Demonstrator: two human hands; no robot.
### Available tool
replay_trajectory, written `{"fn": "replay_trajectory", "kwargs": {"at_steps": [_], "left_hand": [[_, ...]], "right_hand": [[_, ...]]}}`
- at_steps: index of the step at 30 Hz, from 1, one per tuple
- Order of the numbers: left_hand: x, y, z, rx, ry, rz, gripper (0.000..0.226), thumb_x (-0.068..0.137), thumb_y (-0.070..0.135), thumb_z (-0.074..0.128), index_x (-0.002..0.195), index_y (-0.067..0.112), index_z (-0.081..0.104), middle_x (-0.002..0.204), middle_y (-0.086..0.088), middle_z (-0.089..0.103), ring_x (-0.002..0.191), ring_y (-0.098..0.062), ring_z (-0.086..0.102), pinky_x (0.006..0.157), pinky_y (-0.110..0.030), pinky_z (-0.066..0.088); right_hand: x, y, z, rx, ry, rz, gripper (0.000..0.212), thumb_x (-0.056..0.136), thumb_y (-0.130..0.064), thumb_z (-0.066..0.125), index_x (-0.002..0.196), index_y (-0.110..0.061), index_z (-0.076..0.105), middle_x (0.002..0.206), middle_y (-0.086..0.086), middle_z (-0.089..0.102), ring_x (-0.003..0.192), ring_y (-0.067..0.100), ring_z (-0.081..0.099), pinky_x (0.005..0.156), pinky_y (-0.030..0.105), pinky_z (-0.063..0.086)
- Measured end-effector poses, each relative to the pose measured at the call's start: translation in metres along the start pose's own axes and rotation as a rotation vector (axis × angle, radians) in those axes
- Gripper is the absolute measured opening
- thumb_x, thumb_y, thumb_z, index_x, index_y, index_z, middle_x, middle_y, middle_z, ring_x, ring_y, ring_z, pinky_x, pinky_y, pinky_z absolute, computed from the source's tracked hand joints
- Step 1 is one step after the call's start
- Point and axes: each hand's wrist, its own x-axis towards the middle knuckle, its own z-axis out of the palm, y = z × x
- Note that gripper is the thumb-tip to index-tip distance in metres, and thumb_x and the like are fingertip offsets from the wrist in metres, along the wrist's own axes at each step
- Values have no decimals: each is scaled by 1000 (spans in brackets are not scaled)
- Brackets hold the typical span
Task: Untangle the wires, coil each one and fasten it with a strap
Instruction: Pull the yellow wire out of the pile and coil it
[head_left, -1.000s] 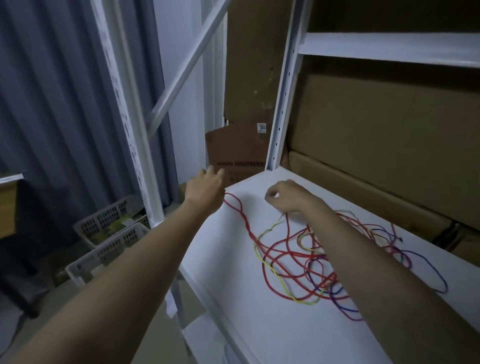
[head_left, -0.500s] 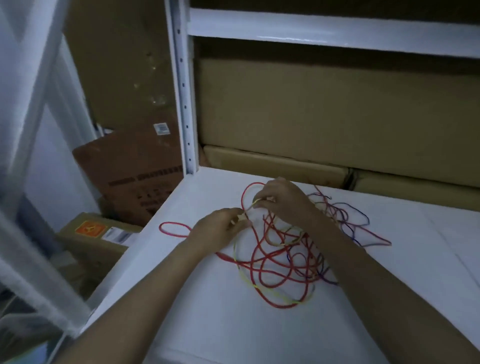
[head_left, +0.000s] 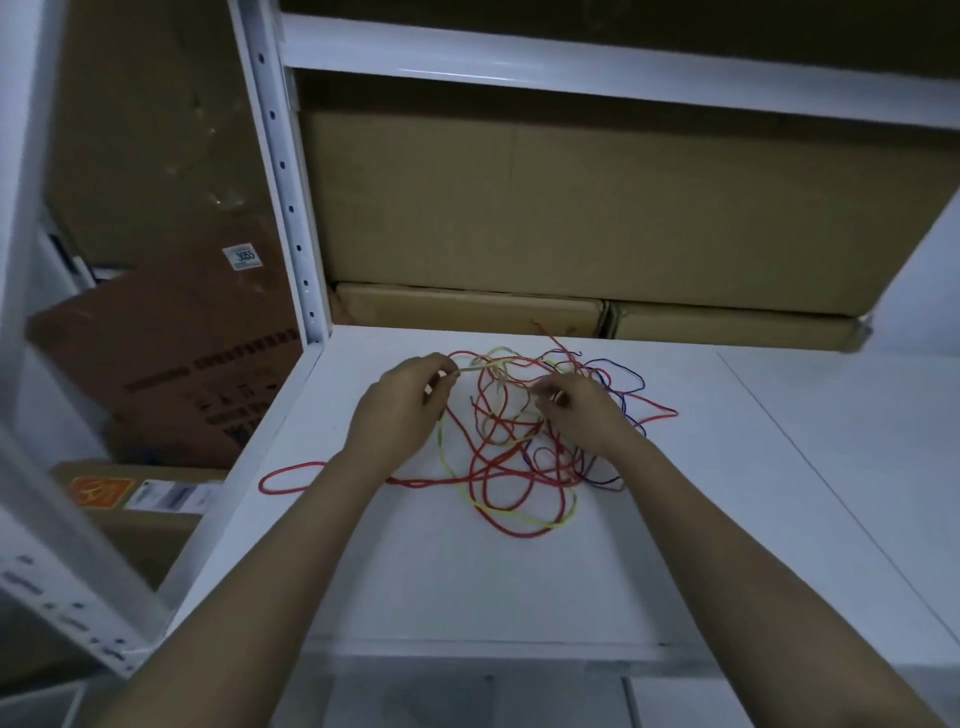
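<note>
Pinching the yellow wire (head_left: 485, 367) at its end, the left hand (head_left: 402, 410) holds a strand running rightward to the right hand (head_left: 582, 410), which pinches into the tangle (head_left: 524, 447) lying on the shelf (head_left: 415, 571) just beneath both.

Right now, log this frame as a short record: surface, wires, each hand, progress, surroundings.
surface: white shelf
wires: red, yellow and blue wires in one loose tangle; a red loop trails off to the left
left hand: pinches a yellow strand at the tangle's upper left
right hand: fingers curled into the tangle's middle; which strand it holds is unclear
progress: nothing coiled; no strap visible
surroundings: cardboard boxes behind the shelf
</note>
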Motion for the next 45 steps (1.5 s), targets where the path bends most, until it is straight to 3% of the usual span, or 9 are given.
{"fn": "replay_trajectory", "kwargs": {"at_steps": [4, 12, 20, 24, 31, 33, 37, 41, 45], "left_hand": [[-9, 2, 18, 48, 107, -157, 24, 99, 28, 47, 113, 18, 64, 97, -5, 62, 78, -20, 57, 65, -28, 40], [-26, -1, 34, 178, 162, -392, 26, 99, 27, 46, 115, 19, 65, 106, -10, 64, 95, -29, 58, 69, -30, 40], [-31, -21, 23, 280, 51, -553, 25, 98, 27, 46, 109, 18, 66, 100, -9, 68, 93, -32, 60, 69, -32, 43], [-15, -3, 23, 239, 44, -449, 28, 97, 25, 48, 119, 14, 61, 115, -11, 64, 102, -31, 59, 78, -35, 48], [30, 59, 0, 106, -25, 30, 54, 101, 32, 43, 149, 11, 28, 153, -9, 32, 141, -26, 27, 113, -37, 25], [43, 73, -10, 18, -119, 68, 48, 101, 33, 42, 142, 9, 39, 141, -10, 47, 130, -24, 41, 107, -36, 33], [67, 110, -39, -256, -82, 86, 24, 102, 22, 43, 85, 7, 53, 69, -1, 52, 54, 0, 48, 60, -22, 40], [86, 157, -82, -642, 13, 104, 24, 103, 16, 38, 80, 16, 44, 57, 0, 41, 47, -8, 41, 53, -21, 46], [91, 191, -133, -870, 135, 159, 24, 103, 10, 35, 80, 14, 41, 43, 8, 33, 40, -8, 32, 44, -18, 41]], "right_hand": [[-14, 27, 0, -241, -217, -107, 26, 92, -19, 60, 116, -15, 68, 99, 0, 65, 85, 13, 55, 73, 20, 36], [-14, 31, 2, -559, -282, -332, 26, 96, -20, 51, 118, -13, 62, 111, 9, 61, 103, 24, 55, 78, 32, 44], [-12, 5, -25, -133, 29, -238, 27, 93, -12, 52, 116, -11, 66, 91, 1, 67, 72, 9, 52, 65, 20, 38], [-10, -4, -35, 124, 298, -220, 17, 93, -14, 58, 101, -9, 72, 91, 4, 72, 84, 14, 66, 74, 20, 50], [-6, -41, -50, 370, 225, -200, 21, 98, -8, 47, 111, -25, 49, 89, -4, 70, 87, 8, 67, 79, 25, 53], [-3, -52, -57, 398, 263, -213, 23, 98, -3, 44, 109, -23, 51, 86, -4, 69, 85, 11, 66, 81, 26, 52], [8, -89, -86, 482, 409, -272, 21, 95, 3, 45, 97, -14, 56, 76, -2, 62, 70, 8, 60, 73, 24, 51], [25, -148, -132, 657, 542, -358, 13, 97, -5, 48, 91, -15, 52, 69, 0, 52, 58, 5, 50, 57, 17, 45], [30, -173, -144, 688, 424, -419, 25, 103, -14, 38, 84, -14, 54, 60, 4, 44, 46, 0, 44, 54, 17, 41]]}}
